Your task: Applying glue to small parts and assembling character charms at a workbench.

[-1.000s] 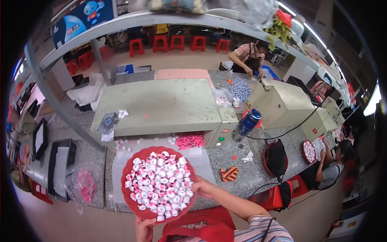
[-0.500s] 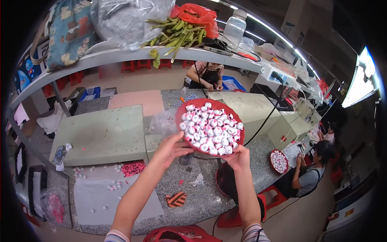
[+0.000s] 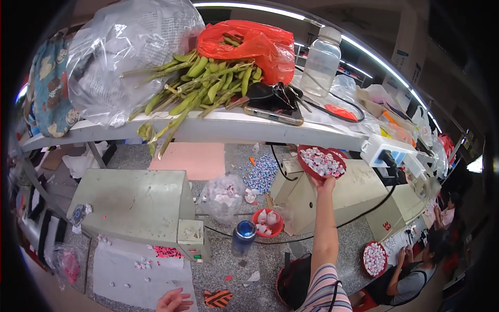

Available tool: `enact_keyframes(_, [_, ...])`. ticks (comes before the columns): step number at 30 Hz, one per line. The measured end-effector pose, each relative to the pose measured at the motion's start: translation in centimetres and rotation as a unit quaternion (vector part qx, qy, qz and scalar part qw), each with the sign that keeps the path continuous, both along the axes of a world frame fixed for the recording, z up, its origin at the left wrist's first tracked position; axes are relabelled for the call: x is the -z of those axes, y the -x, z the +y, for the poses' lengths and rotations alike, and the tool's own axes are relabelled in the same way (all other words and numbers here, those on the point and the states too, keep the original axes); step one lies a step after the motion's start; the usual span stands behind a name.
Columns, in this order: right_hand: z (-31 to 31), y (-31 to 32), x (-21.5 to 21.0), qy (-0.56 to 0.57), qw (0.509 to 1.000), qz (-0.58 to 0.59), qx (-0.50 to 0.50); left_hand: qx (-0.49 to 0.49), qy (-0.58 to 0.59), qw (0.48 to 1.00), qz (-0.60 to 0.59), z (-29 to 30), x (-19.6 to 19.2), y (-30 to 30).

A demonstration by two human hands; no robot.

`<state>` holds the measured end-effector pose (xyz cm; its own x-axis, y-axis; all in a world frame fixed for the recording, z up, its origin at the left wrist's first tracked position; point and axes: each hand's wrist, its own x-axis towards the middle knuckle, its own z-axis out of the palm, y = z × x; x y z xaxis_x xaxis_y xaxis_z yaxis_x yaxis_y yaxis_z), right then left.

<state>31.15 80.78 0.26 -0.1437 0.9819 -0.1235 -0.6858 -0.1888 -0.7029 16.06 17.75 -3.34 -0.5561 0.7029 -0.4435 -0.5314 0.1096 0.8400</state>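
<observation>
My right arm reaches far forward, and my right hand (image 3: 324, 182) grips the near rim of a red bowl (image 3: 305, 165) heaped with small white-and-pink pieces. The bowl is over the far green-grey machine housing (image 3: 338, 192), below the shelf; whether it touches the housing I cannot tell. My left hand (image 3: 175, 301) is low over the table's near edge, fingers loosely apart and holding nothing. Beside it are a white sheet (image 3: 125, 281) with scattered small white pieces and an orange-and-black striped piece (image 3: 218, 298).
A shelf (image 3: 208, 127) crosses above, bearing green bean pods (image 3: 208, 78), a red bag, a phone and a clear bottle (image 3: 321, 62). A dark blue bottle (image 3: 243, 238) and a small red bowl (image 3: 267, 231) stand mid-table. A black cable crosses the table. Co-workers sit at right.
Both hands held the bowl before; now my left hand has let go and dropped back to the near edge. My right hand has carried the bowl forward. The view has tilted upward.
</observation>
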Motion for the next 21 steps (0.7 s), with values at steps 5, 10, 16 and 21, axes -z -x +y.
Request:
enact_keyframes(5, [4.2,-0.6,1.5,0.074,0.992,-0.085,0.056,-0.098,0.042,0.994,0.005,-1.8,2.6,0.9])
enact_keyframes(10, [7.3,-1.7,1.1,0.144,0.972,-0.168,0.084,-0.032,0.049,0.998,0.039,1.7,2.6,0.5])
enact_keyframes(16, [2.7,-2.0,-0.1,0.03,0.964,-0.252,0.083,0.053,0.017,0.998,0.03,4.8,0.2,-2.5])
enact_keyframes(21, [-14.6,-2.7,0.0,-0.117,0.931,-0.334,-0.09,0.14,0.014,0.99,0.02,4.4,0.4,-4.2])
